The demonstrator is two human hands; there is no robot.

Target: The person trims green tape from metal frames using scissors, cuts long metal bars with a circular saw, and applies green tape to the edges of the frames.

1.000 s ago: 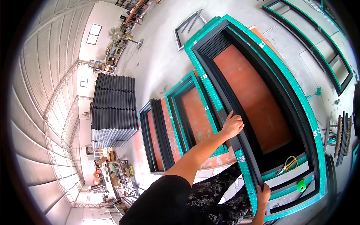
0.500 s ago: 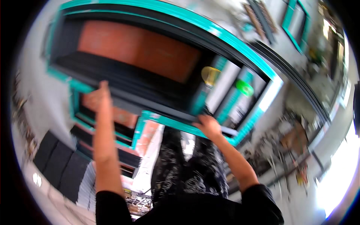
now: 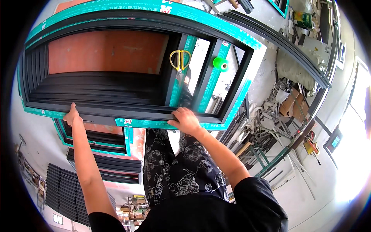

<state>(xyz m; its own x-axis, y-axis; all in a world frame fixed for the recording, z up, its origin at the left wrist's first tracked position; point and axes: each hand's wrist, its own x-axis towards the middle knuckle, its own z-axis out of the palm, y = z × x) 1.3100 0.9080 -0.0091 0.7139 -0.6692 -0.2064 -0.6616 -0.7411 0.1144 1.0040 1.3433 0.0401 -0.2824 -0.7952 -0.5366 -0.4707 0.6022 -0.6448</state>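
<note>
A large dark window frame [image 3: 127, 113] with green protective film lies in front of me. My left hand [image 3: 72, 116] grips its near edge at the left, one digit on top and the others curled at the side. Farther right, my right hand [image 3: 185, 120] is closed over the same edge, fingertips on the dark profile. Yellow-handled scissors [image 3: 180, 61] rest on a film-covered bar inside the frame, blades pointing toward me. To their right, a bright green roll [image 3: 220, 64] sits on a second bar.
Long dark profiles [image 3: 286, 46] extend at the upper right. Scrap offcuts and cardboard [image 3: 292, 103] are heaped on the right. Smaller green-filmed frames [image 3: 94, 135] stand below the left edge, near a stack of black profiles [image 3: 63, 193].
In the picture, the frame has shifted left and turned counterclockwise, with the scissors and roll moving along in it. Both hands stay at its near edge; the blur has cleared.
</note>
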